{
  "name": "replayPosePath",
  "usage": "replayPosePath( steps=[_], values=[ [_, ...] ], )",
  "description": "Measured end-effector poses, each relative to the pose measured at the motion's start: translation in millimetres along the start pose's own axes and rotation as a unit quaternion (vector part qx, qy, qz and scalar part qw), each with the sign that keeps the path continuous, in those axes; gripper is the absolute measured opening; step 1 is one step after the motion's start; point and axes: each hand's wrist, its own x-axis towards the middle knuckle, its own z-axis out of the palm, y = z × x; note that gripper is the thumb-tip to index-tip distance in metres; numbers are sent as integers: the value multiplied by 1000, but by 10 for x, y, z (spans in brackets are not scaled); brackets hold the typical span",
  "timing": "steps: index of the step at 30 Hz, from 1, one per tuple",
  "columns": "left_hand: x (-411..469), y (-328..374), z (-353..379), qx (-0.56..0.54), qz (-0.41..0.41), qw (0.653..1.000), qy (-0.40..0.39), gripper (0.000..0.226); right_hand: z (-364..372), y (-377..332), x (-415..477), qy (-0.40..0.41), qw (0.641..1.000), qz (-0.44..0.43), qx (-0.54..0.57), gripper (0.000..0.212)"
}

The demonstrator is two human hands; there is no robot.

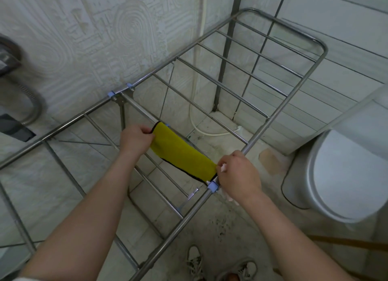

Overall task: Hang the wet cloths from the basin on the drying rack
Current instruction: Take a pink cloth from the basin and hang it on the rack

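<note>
Yellow cloth (182, 152) lies stretched along a middle bar of the drying rack (273, 117), left hand (136, 140) and right hand (237, 173) each pinching an end; released lopsided, its wet weight could drag it off.

You're looking down into a small bathroom.
Embossed pale wall (84, 29) on your left, tiled wall (346, 35) on your right, white toilet (344, 175) below it, pale hose (202, 22) in the corner, stained floor (222, 222).
</note>
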Motion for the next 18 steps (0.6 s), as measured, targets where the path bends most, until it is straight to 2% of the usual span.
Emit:
replayPosePath(
  steps=[3, 6, 9, 13, 16, 18],
  values=[
    [1, 19, 23, 4, -4, 1000, -16, 13, 26, -18, -3, -10, 1000, 17, 24, 25],
    [32, 74, 77, -130, -62, 989, -28, 8, 42, -48, 9, -19, 998, 42, 39, 24],
    [57, 87, 126, -192, -73, 979, -12, 9, 39, -58, 47, -34, 994, 83, 68, 20],
    [58, 134, 83, -106, -9, 993, 41, 5, 44, -79, 64, -33, 995, 83, 51, 24],
    [87, 181, 44, -71, 35, 995, 63, 12, 67, -70, 21, -23, 995, 88, 43, 33],
    [119, 186, 54, -35, 50, 995, 74, 15, 76, -50, 4, -17, 994, 91, 51, 26]
  ],
)
